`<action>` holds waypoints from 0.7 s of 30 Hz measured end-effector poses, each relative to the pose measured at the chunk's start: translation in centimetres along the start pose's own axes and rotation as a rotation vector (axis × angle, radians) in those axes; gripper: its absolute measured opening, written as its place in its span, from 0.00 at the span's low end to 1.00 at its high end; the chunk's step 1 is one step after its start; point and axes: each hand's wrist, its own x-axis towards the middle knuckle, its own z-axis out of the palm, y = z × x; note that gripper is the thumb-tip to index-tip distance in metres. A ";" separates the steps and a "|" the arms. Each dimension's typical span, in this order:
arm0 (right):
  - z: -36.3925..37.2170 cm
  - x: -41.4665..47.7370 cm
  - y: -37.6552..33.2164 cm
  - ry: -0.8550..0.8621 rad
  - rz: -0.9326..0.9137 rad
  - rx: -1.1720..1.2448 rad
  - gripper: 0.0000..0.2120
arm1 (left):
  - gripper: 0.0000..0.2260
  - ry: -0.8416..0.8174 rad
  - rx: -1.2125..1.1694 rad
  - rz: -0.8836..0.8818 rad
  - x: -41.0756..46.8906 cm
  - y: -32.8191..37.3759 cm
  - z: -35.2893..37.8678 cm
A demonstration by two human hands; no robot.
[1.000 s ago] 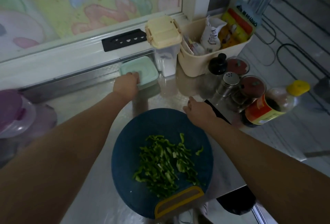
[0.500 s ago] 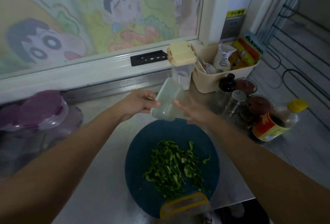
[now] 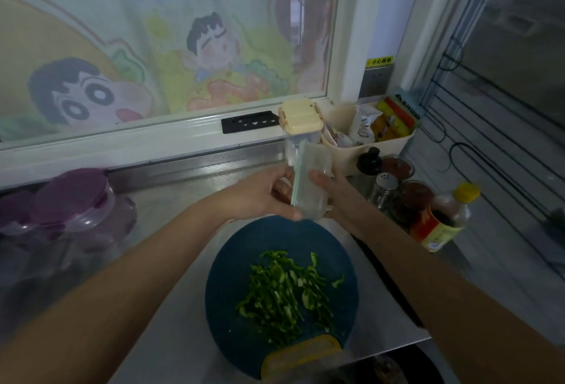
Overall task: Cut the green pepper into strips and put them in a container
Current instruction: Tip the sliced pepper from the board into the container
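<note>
Green pepper strips (image 3: 284,295) lie in a loose heap on a round, dark blue cutting board (image 3: 241,264), none of them in a box yet; the board sits on the steel bench (image 3: 171,203), with its yellow handle (image 3: 301,350) at the near edge. Above the far rim of the board, clear of the bench, both hands hold a small see-through container (image 3: 315,182) tipped up on its side. Its pale green lid (image 3: 297,175) faces left, and whether the lid is fully seated cannot be told. The left hand (image 3: 260,194) grips the lid side, thumb below and fingers curled over the top edge. The right hand (image 3: 334,189) wraps the clear body from the other side, thumb lying across its front. At the back of the bench, by the window frame, stands a cream-lidded box (image 3: 301,116), and just beside it a cream basket (image 3: 394,143) stuffed with packets. In front of the basket cluster a black-capped bottle (image 3: 370,161), a metal shaker (image 3: 386,183) and a sauce bottle with a yellow cap (image 3: 443,221). Purple-lidded jars (image 3: 73,197) stand well apart at the far left.
</note>
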 end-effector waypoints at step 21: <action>-1.5 -0.3 1.6 -0.074 0.450 0.090 0.38 | 0.12 0.086 -0.191 -0.007 -0.2 0.2 2.7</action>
